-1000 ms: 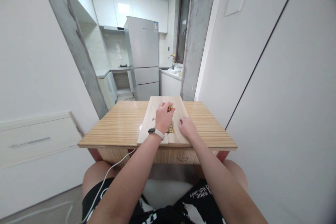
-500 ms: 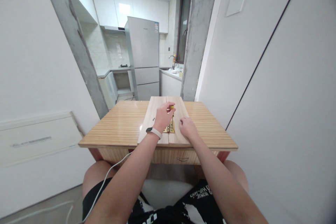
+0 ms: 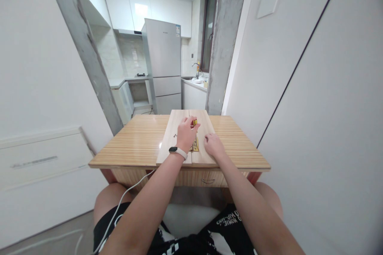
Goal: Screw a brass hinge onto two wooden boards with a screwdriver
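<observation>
Two pale wooden boards lie side by side, the left board point(image 3: 167, 151) and the right board point(image 3: 205, 121). A brass-coloured hinge point(image 3: 196, 146) spans their seam, partly hidden by my left wrist. My left hand point(image 3: 185, 130), with a watch band on its wrist, pinches the yellow-and-black handle of a screwdriver point(image 3: 195, 122) standing above the hinge. The lower end of the screwdriver is hard to make out. My right hand point(image 3: 214, 144) rests on the right board beside the hinge, fingers curled in; nothing shows in them. Small dark screws point(image 3: 175, 135) lie on the left board.
Beneath the boards is a wood-grain table point(image 3: 134, 141) with a drawer handle point(image 3: 208, 181) at its front. A white cable point(image 3: 131, 187) hangs over the near left edge. White walls stand on both sides, and a fridge point(image 3: 164, 51) is beyond.
My left hand has turned slightly around the screwdriver handle, and its wrist has shifted a little right, covering more of the hinge. My right hand stays almost where it was.
</observation>
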The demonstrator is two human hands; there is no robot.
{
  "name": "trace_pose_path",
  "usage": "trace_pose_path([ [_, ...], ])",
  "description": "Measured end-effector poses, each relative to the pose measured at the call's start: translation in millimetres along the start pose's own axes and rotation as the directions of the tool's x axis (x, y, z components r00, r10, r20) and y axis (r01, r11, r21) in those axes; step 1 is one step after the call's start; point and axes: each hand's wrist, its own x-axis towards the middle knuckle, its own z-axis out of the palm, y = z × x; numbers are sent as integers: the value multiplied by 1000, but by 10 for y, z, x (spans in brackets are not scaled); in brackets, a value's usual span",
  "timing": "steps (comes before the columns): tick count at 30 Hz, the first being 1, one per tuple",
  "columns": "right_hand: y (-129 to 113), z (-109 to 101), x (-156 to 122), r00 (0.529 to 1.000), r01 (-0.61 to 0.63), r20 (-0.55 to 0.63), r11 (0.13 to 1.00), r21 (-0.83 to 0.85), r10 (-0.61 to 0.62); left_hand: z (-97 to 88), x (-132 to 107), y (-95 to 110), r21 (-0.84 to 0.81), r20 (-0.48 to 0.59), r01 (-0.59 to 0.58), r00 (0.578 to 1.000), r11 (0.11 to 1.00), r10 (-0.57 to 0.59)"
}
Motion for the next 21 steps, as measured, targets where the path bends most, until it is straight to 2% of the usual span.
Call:
trace_pose_path([
  [8,-4,-8,13,1000,-5,22,1000,2,5,-35,29,26,14,-24,-23,999,1000,23],
  [16,-2,-5,1,1000,6,3,1000,-15,-6,10,62,-15,-180,101,9,995,984,10],
  [21,4,8,4,1000,5,1,1000,-11,-5,-6,58,-40,-180,97,-18,995,983,36],
])
